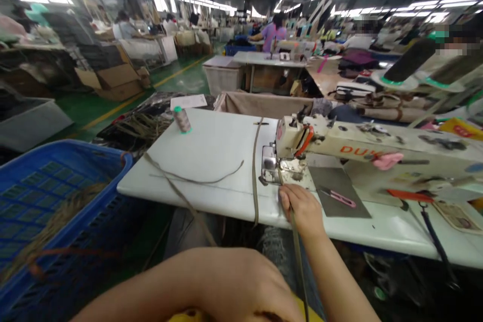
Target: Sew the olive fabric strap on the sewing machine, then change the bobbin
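Note:
My right hand (pixel 304 211) pinches a narrow olive-grey strap (pixel 296 246) just in front of the needle area of the sewing machine (pixel 324 143). From those fingers the strap runs down over the table edge toward my lap. My left hand (pixel 252 287) is low at the bottom of the view, back toward the camera, close to the hanging strap; its fingers are hidden. Another strap (pixel 255 176) lies across the table left of the machine. Further left, a long strap (pixel 181 196) crosses the table and drops over the front edge.
A thread spool (pixel 182 121) stands on the white table (pixel 211 146). A pink-handled cutter (pixel 341 198) rests on a grey sheet (pixel 328 201) right of my hand. To the left is a blue basket (pixel 94 161) holding straps. Behind the table sits a fabric-lined bin (pixel 260 103).

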Action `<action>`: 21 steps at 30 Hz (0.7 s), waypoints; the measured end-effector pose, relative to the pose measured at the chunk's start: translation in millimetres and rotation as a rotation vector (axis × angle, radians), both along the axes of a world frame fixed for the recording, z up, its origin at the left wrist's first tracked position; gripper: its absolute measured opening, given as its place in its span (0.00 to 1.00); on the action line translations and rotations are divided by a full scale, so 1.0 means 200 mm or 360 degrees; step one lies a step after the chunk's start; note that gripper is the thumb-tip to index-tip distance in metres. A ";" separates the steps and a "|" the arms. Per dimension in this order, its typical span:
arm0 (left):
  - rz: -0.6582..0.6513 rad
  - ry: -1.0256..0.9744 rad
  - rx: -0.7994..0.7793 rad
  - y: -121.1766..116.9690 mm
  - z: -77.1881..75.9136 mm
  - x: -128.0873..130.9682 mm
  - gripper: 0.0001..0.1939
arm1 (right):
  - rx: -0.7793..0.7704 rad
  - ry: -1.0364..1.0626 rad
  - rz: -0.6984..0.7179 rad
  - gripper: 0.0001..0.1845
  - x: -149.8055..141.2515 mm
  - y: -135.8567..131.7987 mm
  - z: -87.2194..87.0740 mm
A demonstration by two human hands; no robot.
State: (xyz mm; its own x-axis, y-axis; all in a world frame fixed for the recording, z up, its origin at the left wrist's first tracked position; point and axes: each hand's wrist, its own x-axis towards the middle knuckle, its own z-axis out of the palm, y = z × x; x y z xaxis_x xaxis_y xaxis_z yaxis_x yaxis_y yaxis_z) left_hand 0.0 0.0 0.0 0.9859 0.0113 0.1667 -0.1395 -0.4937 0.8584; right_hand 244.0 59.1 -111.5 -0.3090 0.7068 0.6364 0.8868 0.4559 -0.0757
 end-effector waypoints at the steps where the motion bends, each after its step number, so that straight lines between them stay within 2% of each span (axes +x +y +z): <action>1: -0.0003 -0.0037 0.0057 -0.01 0.01 0.00 0.06 | -0.0011 0.0000 0.0010 0.14 0.00 0.00 0.00; 7: 0.0038 -0.0060 0.0134 -0.05 0.07 -0.02 0.09 | -0.0039 0.0005 0.0035 0.14 -0.01 0.00 0.00; 14: 0.0030 0.0091 0.0084 -0.11 0.09 -0.04 0.11 | -0.0153 0.0039 0.0040 0.18 0.00 0.00 -0.01; 21: 0.0020 0.0060 0.0137 -0.14 0.10 -0.02 0.11 | -0.0079 0.0025 0.0011 0.17 -0.01 0.00 -0.01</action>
State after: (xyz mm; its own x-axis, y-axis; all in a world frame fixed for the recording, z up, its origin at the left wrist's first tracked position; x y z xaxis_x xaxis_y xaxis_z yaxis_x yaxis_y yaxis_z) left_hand -4.5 -27.8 21.0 0.9914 0.0112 0.1301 -0.1008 -0.5673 0.8173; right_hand 243.0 58.7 -114.2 -0.3043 0.7355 0.6053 0.8822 0.4574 -0.1123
